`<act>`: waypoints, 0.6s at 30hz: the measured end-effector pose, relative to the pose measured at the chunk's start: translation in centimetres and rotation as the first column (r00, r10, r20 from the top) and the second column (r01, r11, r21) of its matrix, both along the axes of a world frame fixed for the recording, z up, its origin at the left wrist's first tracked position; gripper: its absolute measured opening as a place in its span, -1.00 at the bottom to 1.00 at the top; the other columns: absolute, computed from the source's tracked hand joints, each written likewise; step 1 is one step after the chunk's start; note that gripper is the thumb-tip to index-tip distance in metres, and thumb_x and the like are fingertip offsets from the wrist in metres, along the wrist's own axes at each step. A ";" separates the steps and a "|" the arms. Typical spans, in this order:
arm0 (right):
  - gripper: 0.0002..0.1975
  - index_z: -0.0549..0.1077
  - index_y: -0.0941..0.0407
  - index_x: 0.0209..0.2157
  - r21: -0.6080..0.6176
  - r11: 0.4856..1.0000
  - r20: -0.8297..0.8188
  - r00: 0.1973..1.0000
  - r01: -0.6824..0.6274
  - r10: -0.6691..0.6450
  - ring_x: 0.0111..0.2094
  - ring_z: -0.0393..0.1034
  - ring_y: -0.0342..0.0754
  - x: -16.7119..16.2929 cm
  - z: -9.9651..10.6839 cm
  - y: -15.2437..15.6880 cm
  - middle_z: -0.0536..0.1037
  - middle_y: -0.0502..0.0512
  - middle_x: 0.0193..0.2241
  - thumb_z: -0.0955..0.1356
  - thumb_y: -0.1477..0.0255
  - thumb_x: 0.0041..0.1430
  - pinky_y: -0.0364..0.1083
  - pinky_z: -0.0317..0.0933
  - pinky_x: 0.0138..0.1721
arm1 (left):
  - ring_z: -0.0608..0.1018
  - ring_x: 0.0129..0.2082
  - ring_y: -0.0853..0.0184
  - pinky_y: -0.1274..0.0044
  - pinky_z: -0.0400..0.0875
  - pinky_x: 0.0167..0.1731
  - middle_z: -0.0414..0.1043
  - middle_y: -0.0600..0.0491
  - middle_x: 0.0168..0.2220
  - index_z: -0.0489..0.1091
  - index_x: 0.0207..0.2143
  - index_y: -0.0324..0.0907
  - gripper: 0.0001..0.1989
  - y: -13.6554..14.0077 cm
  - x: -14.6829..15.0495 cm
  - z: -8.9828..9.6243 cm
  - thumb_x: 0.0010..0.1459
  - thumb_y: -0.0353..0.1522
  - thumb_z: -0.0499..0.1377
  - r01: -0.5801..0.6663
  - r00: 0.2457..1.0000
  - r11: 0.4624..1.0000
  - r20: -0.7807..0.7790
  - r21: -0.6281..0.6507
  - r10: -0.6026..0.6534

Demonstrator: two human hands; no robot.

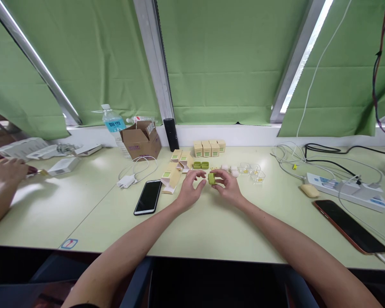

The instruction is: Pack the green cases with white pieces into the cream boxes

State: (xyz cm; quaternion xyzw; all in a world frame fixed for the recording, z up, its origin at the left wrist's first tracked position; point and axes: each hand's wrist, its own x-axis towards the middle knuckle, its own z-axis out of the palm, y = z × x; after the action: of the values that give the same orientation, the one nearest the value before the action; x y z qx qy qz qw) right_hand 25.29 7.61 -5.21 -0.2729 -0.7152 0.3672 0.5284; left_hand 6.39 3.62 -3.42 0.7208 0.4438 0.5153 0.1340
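My right hand (228, 186) pinches a small green box-shaped piece (211, 178) between thumb and fingers, just above the table. To its left my left hand (191, 188) is curved with thumb and fingers apart, holding nothing. Two similar green pieces (201, 165) sit side by side just beyond my hands. Unfolded cream cartons (170, 179) with green labels lie left of them. Small pale pink round things (233, 170) and several clear plastic pieces (254, 170) are to the right. A row of closed cream boxes (206, 149) stands farther back.
A black phone (148, 197) lies left of my hands, near a white charger (126, 181). Behind are a cardboard box (141, 142), a water bottle (114, 124) and a black cylinder (171, 134). At right are a power strip (346, 192), cables and another phone (349, 226). A co-worker's hand (11, 171) is at far left.
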 end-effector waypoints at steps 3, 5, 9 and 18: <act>-0.61 0.46 0.01 -0.05 -0.126 0.991 -0.079 0.996 -0.044 0.034 -0.02 0.53 0.05 -0.1 -0.2 0.3 0.56 0.11 -0.07 0.43 0.49 0.04 0.07 0.53 -0.08 | 0.50 -0.21 0.27 0.43 0.43 -0.20 0.53 0.00 -0.24 0.49 -0.22 -0.13 -0.84 0.3 0.1 -0.3 0.30 -0.30 0.13 -0.016 0.999 0.995 0.033 -0.103 0.019; -0.60 0.45 0.01 -0.07 -0.170 0.983 -0.112 0.992 -0.069 0.050 -0.02 0.53 0.06 -0.3 -0.3 0.3 0.56 0.11 -0.08 0.45 0.49 0.01 0.06 0.52 -0.09 | 0.49 -0.28 0.28 0.45 0.41 -0.25 0.53 0.01 -0.28 0.50 -0.27 -0.14 -0.84 0.6 0.3 -0.6 0.26 -0.28 0.15 0.003 0.998 0.983 0.057 -0.185 0.007; -0.60 0.42 0.00 -0.09 -0.223 0.964 -0.171 0.979 -0.148 0.111 -0.06 0.54 0.02 -0.6 -0.3 0.1 0.56 0.11 -0.03 0.47 0.48 0.00 0.03 0.52 -0.13 | 0.50 -0.35 0.31 0.47 0.40 -0.29 0.54 0.01 -0.31 0.48 -0.30 -0.18 -0.80 0.8 0.7 -0.9 0.21 -0.23 0.18 0.085 0.983 0.956 0.179 -0.282 -0.035; -0.61 0.40 -0.01 -0.11 -0.227 0.961 -0.160 0.979 -0.161 0.126 -0.05 0.52 0.01 -0.7 -0.2 -0.5 0.56 0.12 0.01 0.47 0.47 0.00 -0.02 0.54 -0.20 | 0.47 -0.39 0.34 0.50 0.38 -0.33 0.50 0.05 -0.39 0.44 -0.38 -0.18 -0.75 0.7 1.0 -0.4 0.17 -0.17 0.20 0.114 0.964 0.941 0.264 -0.318 -0.028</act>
State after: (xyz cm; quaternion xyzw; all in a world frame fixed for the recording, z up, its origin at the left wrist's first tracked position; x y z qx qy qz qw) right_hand 24.54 7.11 -5.37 -0.2546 -0.6437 0.5067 0.5138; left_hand 7.41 4.30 -3.77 0.6312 0.4762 0.5172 0.3275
